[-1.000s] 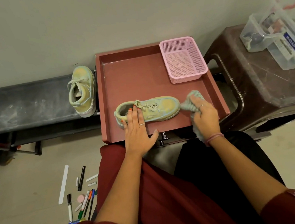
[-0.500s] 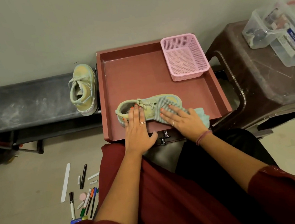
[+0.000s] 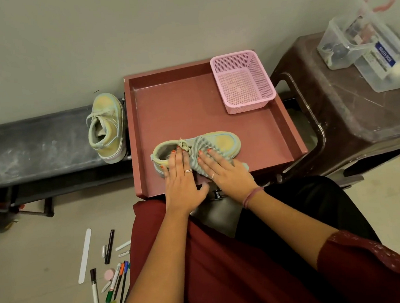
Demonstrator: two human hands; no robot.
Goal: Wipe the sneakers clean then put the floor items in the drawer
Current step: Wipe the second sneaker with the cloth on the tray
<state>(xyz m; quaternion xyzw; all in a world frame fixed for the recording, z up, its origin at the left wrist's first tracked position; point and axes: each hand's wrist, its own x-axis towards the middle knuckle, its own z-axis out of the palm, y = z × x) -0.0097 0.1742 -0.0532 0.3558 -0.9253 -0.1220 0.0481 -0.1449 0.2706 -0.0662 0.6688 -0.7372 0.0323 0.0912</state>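
Sneaker (image 3: 195, 151) lies on its side in the red drawer (image 3: 178, 100). Left hand (image 3: 182, 176) rests flat, fingers straight, steadying the heel. Right hand (image 3: 224, 171) presses the cloth (image 3: 200, 151) flat. Shoe looks light, soft; best taken by the collar.

**A plain corner of a home, by the shoe storage**

This looks like a domestic room, likely an entry or utility corner. A bare off-white wall (image 3: 113, 38) fills the top of the frame, and glossy beige floor tiles (image 3: 34, 248) run along the bottom left. At left centre a low dark shoe rack (image 3: 38, 145) carries a worn sneaker (image 3: 105, 129). In the middle an open reddish-brown drawer (image 3: 178, 105) holds a pink plastic basket (image 3: 242, 81). At the right a brown plastic stool (image 3: 349, 120) bears clear storage boxes (image 3: 365, 42). Pens and markers (image 3: 115, 277) lie scattered on the floor at lower left.
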